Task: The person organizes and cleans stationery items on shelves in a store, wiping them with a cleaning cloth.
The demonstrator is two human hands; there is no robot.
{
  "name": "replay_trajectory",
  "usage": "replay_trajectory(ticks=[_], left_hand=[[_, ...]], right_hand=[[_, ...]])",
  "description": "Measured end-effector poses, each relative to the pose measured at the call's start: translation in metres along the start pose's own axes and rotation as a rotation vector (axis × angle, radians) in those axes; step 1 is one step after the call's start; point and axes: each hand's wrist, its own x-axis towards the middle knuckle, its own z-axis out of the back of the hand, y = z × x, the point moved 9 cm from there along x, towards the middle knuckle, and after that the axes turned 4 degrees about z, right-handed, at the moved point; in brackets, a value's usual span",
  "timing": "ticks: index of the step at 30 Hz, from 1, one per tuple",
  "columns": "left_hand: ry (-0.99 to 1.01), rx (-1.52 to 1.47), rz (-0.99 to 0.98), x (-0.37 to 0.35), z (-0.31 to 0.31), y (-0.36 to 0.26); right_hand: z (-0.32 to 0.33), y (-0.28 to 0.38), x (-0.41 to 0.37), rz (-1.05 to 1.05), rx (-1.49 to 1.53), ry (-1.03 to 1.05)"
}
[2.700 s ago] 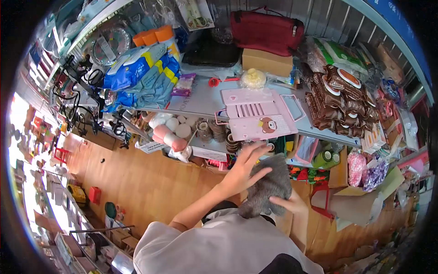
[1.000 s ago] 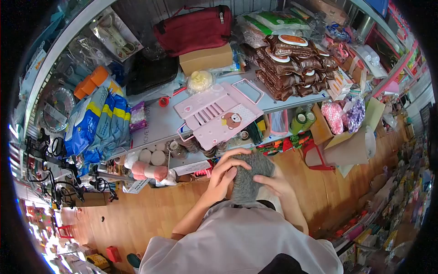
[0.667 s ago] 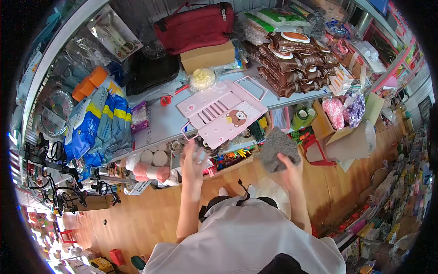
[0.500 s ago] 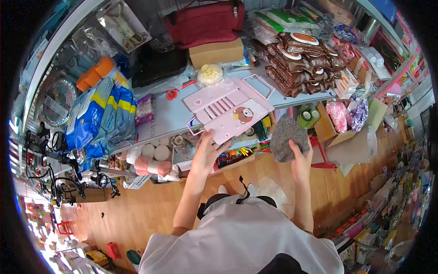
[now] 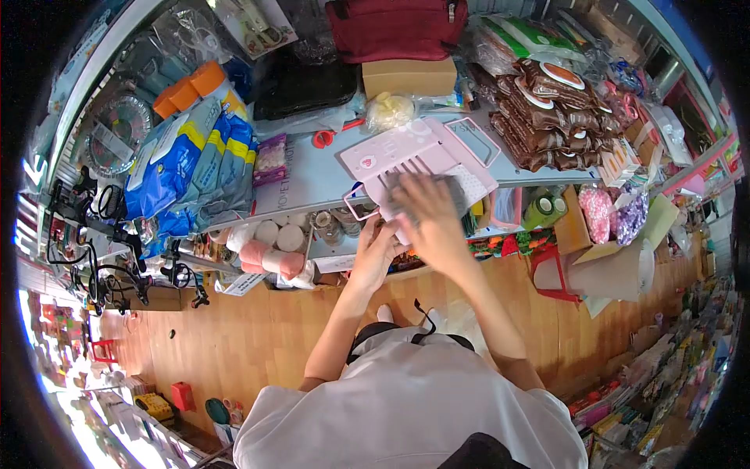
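Observation:
A pink plastic case (image 5: 371,162) with two wire-like handles, slots and a heart print lies at the front of the shelf. My left hand (image 5: 376,254) grips its near corner, thumb and fingers closed on the edge. Over its face my right hand (image 5: 427,215), blurred by motion, presses a dark grey cloth (image 5: 453,191) against the surface. Hand and cloth cover the bear picture and part of the slots.
Blue wipe packs (image 5: 168,168) stand on the left, with a red tape roll (image 5: 323,139) beside the case. Behind are a cardboard box (image 5: 410,78) and a red bag (image 5: 394,30). Brown packets (image 5: 551,117) are stacked right. A lower shelf holds jars and yarn (image 5: 271,259).
My right hand has brought the grey cloth from the right, off the case, left onto its face. My left hand keeps its hold on the corner. The view has shifted slightly.

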Motion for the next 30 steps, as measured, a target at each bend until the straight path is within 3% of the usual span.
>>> replay_trajectory(ticks=[4,7,8,12,15,19,23,27,30], left_hand=[[0.029,0.021,0.045,0.002,0.006,0.002],[0.043,0.012,0.051,0.000,0.003,0.000],[0.039,0.001,0.048,-0.001,0.002,0.000],[0.051,0.004,0.025,0.002,0.000,0.000],[0.093,0.003,0.004,0.002,0.004,0.003],[0.059,0.048,0.014,0.004,0.006,0.004],[0.099,0.106,-0.032,0.004,0.000,0.000],[0.060,0.135,-0.015,0.000,-0.011,-0.011],[0.082,0.090,0.024,0.005,-0.009,-0.015]], right_hand=[[0.005,0.002,0.000,0.127,0.076,-0.003],[0.029,-0.075,0.003,-0.206,-0.144,-0.002],[0.029,-0.102,-0.012,-0.203,-0.294,-0.145],[0.013,-0.073,0.001,-0.126,-0.215,-0.149],[-0.007,-0.012,0.008,0.074,0.161,-0.010],[0.005,-0.065,0.023,-0.084,-0.127,-0.082],[-0.015,-0.136,0.074,-0.029,-0.101,-0.038],[-0.034,-0.146,0.087,-0.086,-0.132,0.072],[-0.004,-0.116,0.041,-0.191,-0.076,0.081]])
